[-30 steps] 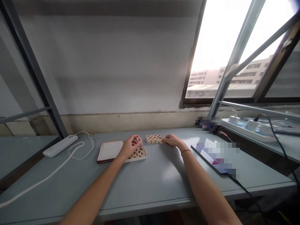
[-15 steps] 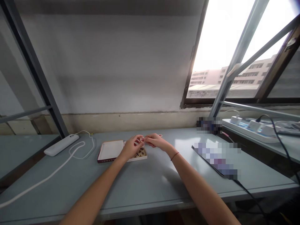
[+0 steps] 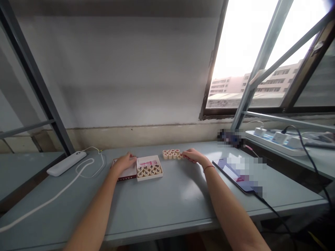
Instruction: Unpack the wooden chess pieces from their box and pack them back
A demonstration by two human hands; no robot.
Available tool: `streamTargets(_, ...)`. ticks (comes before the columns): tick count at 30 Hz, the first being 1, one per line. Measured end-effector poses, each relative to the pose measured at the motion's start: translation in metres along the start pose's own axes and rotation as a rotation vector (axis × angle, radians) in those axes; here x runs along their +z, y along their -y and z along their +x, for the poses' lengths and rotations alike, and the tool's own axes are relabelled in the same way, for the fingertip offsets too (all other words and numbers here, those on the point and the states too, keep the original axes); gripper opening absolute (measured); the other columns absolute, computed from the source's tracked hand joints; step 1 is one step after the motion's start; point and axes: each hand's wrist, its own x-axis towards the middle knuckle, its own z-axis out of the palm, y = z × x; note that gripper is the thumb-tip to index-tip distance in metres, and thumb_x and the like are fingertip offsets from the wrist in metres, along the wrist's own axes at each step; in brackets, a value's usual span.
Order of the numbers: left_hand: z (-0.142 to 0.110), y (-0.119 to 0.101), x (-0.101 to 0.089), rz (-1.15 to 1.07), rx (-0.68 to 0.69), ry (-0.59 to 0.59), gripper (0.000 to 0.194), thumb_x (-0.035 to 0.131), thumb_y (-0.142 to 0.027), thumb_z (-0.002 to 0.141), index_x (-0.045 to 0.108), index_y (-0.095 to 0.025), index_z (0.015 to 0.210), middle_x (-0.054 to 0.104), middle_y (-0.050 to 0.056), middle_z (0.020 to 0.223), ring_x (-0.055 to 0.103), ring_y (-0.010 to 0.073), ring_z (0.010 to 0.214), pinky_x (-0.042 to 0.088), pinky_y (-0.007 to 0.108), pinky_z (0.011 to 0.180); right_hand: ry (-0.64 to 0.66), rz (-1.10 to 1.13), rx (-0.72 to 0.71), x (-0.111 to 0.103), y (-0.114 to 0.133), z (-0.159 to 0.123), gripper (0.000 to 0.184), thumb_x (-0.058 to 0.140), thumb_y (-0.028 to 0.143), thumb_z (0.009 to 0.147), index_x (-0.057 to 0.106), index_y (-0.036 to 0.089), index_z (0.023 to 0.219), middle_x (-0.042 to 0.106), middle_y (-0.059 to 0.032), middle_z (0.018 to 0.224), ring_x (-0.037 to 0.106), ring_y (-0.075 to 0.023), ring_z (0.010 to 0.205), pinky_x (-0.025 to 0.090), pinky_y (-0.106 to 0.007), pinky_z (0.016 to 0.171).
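Note:
My right hand (image 3: 194, 155) pinches a round Chinese chess piece (image 3: 181, 154) with red marking at the right end of a block of similar pieces (image 3: 171, 154). These stand in stacked rows on the table, their tops marked in red. My left hand (image 3: 125, 163) is over the dark red box lid (image 3: 132, 171), which lies with its white inside up; its fingers are loosely bent with no piece visible in them. Touching the lid's right side is the white box tray (image 3: 150, 179), holding pieces with black characters (image 3: 149, 171) and a pink-printed white slip (image 3: 147, 162).
A white power bank (image 3: 66, 164) with a white cable (image 3: 65, 190) lies at the left. To the right are a tablet-like flat device (image 3: 232, 176) with a black cord and a white power strip (image 3: 274, 143). Metal frame posts rise on both sides.
My hands have parted from over the tray. The left moved left to the lid; the right moved right with a piece to the red-marked block. The tray's contents now show.

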Motion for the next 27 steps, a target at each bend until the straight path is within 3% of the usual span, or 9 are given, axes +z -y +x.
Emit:
streamTargets(9, 0.002, -0.004, 0.005, -0.003, 0.02, -0.004, 0.039, 0.036, -0.047, 0.084, 0.053, -0.017, 0.104, 0.067, 0.013, 0.101, 0.062, 0.0262, 0.095, 0.043, 0.029, 0.074, 0.04, -0.182, -0.02, 0.003, 0.009, -0.006, 0.034, 0.058, 0.048, 0.069, 0.05, 0.016, 0.06, 0.037, 0.0051, 0.048, 0.03, -0.0059, 0.04, 0.021, -0.021, 0.039)
streamTargets(19, 0.001, -0.011, 0.011, -0.026, 0.097, -0.003, 0.026, 0.038, -0.029, 0.087, 0.053, -0.016, 0.104, 0.067, 0.012, 0.102, 0.062, 0.0239, 0.092, 0.041, 0.028, 0.075, -0.134, -0.55, -0.109, 0.016, 0.013, -0.002, 0.016, 0.057, 0.031, 0.067, 0.057, 0.017, 0.06, 0.051, 0.0, 0.058, 0.04, -0.0107, 0.054, 0.026, -0.023, 0.047)
streamTargets(24, 0.001, -0.014, 0.008, -0.015, 0.11, -0.048, 0.026, 0.039, -0.027, 0.086, 0.054, -0.015, 0.105, 0.066, 0.012, 0.102, 0.061, 0.0232, 0.092, 0.04, 0.028, 0.076, -0.088, -0.5, -0.098, 0.01, 0.015, -0.006, 0.016, 0.055, 0.024, 0.067, 0.052, 0.016, 0.054, 0.041, 0.0028, 0.049, 0.033, -0.0082, 0.048, 0.023, -0.022, 0.045)
streamTargets(27, -0.001, -0.019, 0.005, -0.006, 0.213, -0.112, 0.026, 0.039, -0.026, 0.085, 0.061, -0.016, 0.094, 0.066, 0.011, 0.099, 0.059, 0.0224, 0.092, 0.04, 0.027, 0.078, -0.005, -0.353, -0.171, 0.01, 0.028, -0.015, 0.016, 0.054, 0.027, 0.071, 0.055, 0.015, 0.06, 0.041, 0.0035, 0.051, 0.031, -0.0072, 0.046, 0.022, -0.021, 0.044)
